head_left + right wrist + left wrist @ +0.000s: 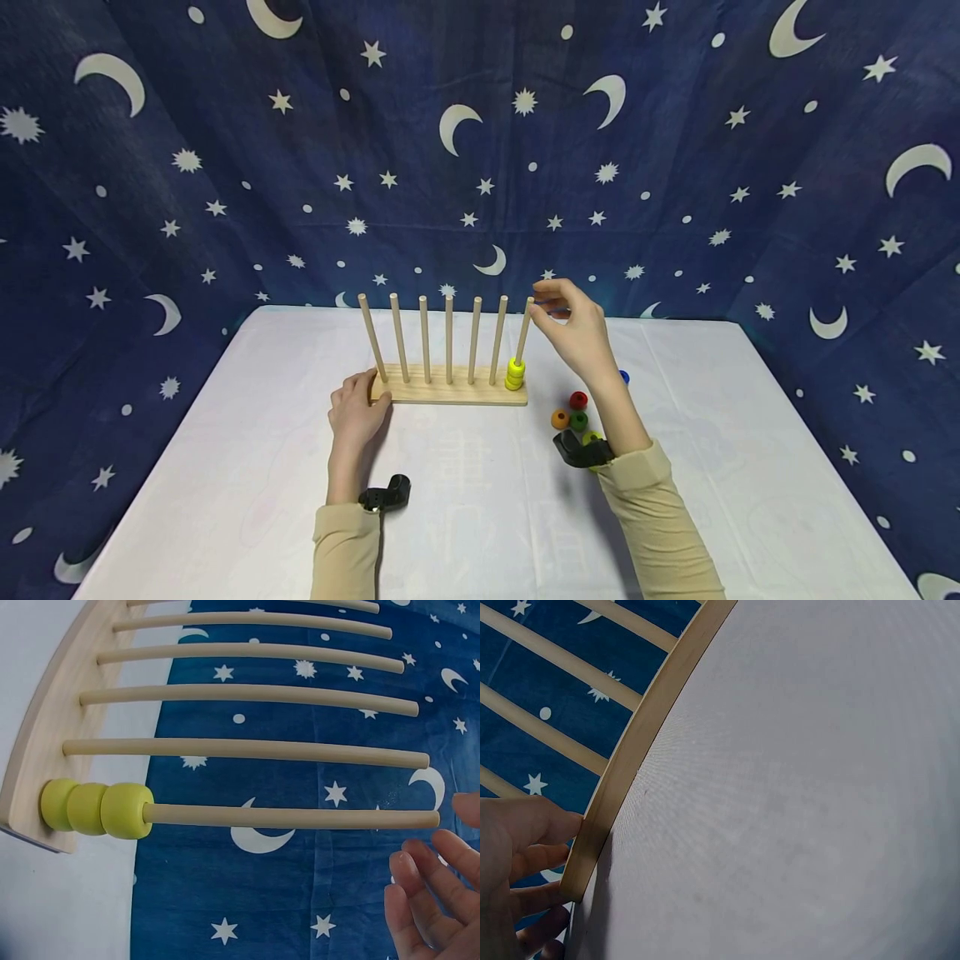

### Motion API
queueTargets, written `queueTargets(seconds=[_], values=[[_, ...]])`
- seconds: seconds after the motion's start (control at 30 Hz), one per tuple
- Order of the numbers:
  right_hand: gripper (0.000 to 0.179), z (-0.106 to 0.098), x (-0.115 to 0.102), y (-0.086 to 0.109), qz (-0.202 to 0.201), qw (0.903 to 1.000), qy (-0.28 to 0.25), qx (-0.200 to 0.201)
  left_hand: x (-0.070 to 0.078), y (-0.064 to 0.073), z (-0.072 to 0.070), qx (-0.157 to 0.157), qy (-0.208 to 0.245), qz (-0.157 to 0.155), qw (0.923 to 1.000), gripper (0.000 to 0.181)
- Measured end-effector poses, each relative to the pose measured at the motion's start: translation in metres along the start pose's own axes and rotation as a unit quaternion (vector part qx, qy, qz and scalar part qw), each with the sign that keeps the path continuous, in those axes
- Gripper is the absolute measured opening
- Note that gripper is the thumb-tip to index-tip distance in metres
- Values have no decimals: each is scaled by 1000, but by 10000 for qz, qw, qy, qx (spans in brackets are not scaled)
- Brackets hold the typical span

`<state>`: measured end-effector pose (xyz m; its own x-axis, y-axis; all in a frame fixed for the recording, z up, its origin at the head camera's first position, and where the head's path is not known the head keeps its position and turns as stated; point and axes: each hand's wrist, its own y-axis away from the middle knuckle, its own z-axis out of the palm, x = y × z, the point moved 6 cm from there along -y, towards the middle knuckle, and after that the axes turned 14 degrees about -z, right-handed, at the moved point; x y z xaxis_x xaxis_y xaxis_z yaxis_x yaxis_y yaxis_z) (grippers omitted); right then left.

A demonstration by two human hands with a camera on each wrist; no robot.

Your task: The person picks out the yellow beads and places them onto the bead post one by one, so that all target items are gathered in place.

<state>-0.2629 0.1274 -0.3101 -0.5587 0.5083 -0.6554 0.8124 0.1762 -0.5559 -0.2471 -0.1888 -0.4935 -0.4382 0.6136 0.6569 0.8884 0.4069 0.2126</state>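
Observation:
A wooden peg stand (448, 392) with several upright pegs sits on the white table. My left hand (357, 410) grips the left end of its base, thumb at the front edge and fingers round the end, as the left wrist view shows. Three yellow beads (97, 808) are stacked at the bottom of the rightmost peg (292, 817). By that peg's top is my right hand (576, 329), fingers loosely bent and apart, with nothing between them. The other pegs carry no beads.
Right of the stand lie loose beads: a red bead (578, 400), an orange bead (559, 419), a green bead (578, 421) and a yellow bead (591, 437). A blue bead (624, 377) shows partly behind the right forearm. A dark blue star-patterned cloth (480, 150) hangs behind the table.

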Motion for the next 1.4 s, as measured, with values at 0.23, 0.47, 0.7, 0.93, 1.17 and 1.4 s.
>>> queueTargets(seconds=[0.23,0.47,0.7,0.93,1.17,1.4], values=[[32,-3,-2,5,-36,10000,-7,21,1,0,0,-16,-41,18,10000,57],[33,-7,-2,15,-101,9998,125,94,0,-1,0,5,-2,-2,10000,58],[32,-12,1,29,20,9994,315,153,0,0,-1,3,39,-14,10000,57],[32,-15,10,44,156,9991,344,213,-1,-1,0,-28,25,-14,10000,57],[31,-17,21,60,188,9988,409,168,-1,-1,1,9,16,-35,10000,57],[29,-20,30,77,289,9982,500,160,0,-1,1,-46,3,-83,10000,58]])
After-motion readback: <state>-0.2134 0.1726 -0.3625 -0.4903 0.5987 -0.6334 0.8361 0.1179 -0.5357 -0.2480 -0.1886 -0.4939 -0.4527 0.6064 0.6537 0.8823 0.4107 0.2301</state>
